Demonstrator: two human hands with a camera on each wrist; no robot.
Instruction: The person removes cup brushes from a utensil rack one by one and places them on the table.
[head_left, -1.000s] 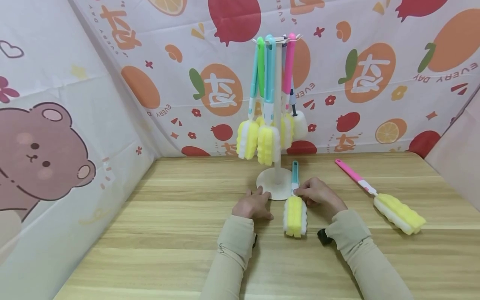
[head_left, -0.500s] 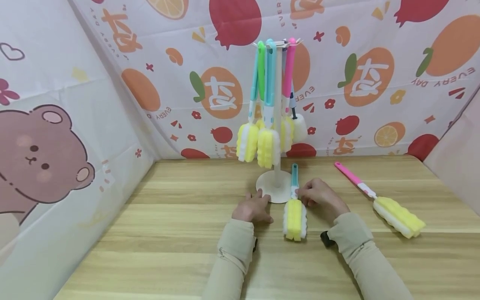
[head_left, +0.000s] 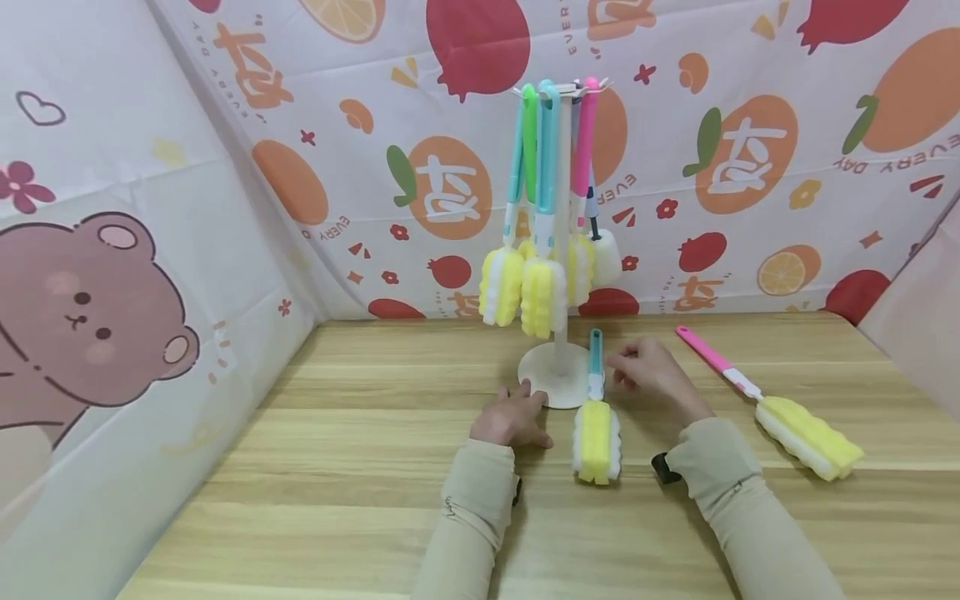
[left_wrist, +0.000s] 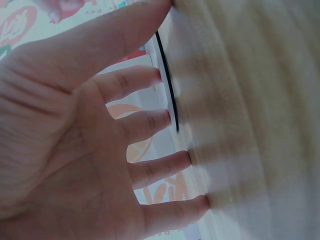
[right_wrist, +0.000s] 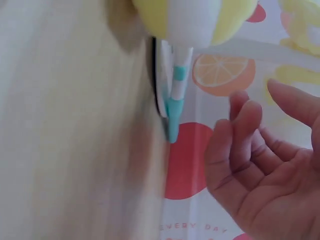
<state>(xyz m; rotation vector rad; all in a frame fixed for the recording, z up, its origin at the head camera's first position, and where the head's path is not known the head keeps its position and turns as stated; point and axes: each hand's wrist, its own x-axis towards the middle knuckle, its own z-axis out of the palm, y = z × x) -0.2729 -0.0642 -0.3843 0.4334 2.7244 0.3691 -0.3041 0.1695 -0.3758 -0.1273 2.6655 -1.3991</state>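
Note:
My left hand (head_left: 512,417) rests at the front left of the white stand's round base (head_left: 542,377). In the left wrist view, its fingers are spread and fairly straight, with some fingertips (left_wrist: 164,119) at the base's rim and others on the table. A teal-handled sponge brush (head_left: 597,446) lies with its yellow-and-white head toward me and its handle over the right side of the base. My right hand (head_left: 654,375) is just right of that handle. The right wrist view has it apart from the brush's teal handle (right_wrist: 174,112), fingers loosely bent, holding nothing.
Several sponge brushes hang from the stand's hooks, among them a teal one (head_left: 548,158), a green one (head_left: 530,142) and a pink one (head_left: 584,154). Another pink-handled brush (head_left: 808,437) lies on the wooden table (head_left: 337,483) at the right. A fruit-print cloth (head_left: 450,192) stands behind.
Earlier, my right fingers were at the white neck of the teal brush; now they have come away, up and to the right. My left hand stays at the base. The head view has shifted slightly.

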